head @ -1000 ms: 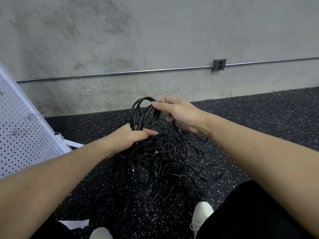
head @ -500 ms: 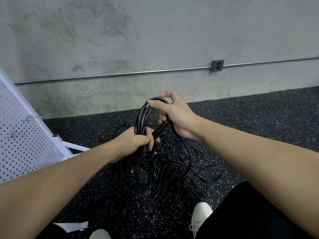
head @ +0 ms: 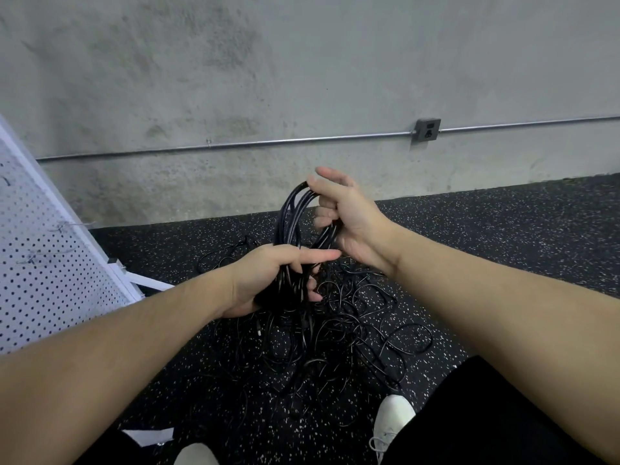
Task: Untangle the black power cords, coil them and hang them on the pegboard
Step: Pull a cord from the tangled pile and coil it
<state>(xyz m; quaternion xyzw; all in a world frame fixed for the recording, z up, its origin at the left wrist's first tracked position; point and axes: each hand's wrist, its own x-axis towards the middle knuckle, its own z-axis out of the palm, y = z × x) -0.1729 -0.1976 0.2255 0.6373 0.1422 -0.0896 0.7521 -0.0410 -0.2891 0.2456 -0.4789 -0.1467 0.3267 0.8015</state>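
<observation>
Left hand (head: 268, 280) grips the coil's (head: 295, 216) lower end, right hand (head: 342, 213) holds its top loops. Coiling step underway; tangled cords (head: 335, 340) lie on the near floor (head: 503, 236). Next: gather more slack, then hang on pegboard (head: 43, 263), left.

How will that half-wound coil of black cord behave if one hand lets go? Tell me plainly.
The coil looks floppy: its loops bend between the left hand and right hand, so it would probably sag and spread. Strands trail into the tangled pile, so lifting likely drags that along.
</observation>
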